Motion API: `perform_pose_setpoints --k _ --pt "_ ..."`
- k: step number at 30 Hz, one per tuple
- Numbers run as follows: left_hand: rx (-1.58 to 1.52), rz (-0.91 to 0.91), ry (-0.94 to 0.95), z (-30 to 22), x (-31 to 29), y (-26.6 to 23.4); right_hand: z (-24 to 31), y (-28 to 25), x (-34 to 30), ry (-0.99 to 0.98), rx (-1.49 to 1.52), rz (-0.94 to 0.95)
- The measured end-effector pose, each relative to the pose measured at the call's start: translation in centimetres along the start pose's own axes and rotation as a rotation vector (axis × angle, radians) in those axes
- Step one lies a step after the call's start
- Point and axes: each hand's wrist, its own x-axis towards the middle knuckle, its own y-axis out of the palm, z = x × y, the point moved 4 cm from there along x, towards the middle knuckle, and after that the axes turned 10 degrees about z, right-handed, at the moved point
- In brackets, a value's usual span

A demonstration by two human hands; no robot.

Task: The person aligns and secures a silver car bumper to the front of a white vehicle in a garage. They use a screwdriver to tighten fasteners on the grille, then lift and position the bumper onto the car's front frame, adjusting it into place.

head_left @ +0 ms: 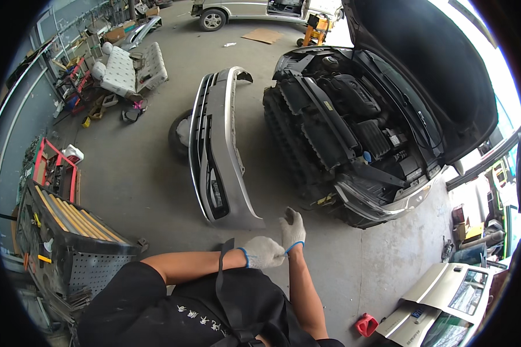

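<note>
White knit work gloves with blue cuffs cover both my hands. My left hand reaches across in front of my body and is closed at the wrist of the other glove, with its fingertips on the blue cuff. My right hand is raised, fingers apart and slightly curled, holding nothing. Ahead of my hands stands a silver-grey car bumper, detached from the car. To its right is a dark car with its hood up and its front end bare.
A tire lies behind the bumper. On the left are a perforated metal cart, a red-framed tool rack and a patterned seat. A loose car door and a red jug lie at the lower right.
</note>
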Motion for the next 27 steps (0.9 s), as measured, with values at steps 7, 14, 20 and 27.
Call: perform_pose_setpoints --k 7,14,20,27 --pt "-0.239 0.099 0.135 -2.6 -0.4 -0.5 8.4 -1.4 -1.6 -0.547 -0.246 0.071" --pt "-0.305 0.114 0.283 -4.2 0.1 -1.9 6.4 1.0 -1.7 -0.639 -0.19 0.47" --pt "-0.731 -0.466 -0.035 3.2 0.6 -4.5 5.1 3.2 -2.7 0.008 0.415 0.518" --pt "-0.719 -0.61 -0.294 11.9 -1.0 -3.9 3.5 8.5 -2.3 0.117 0.216 0.699"
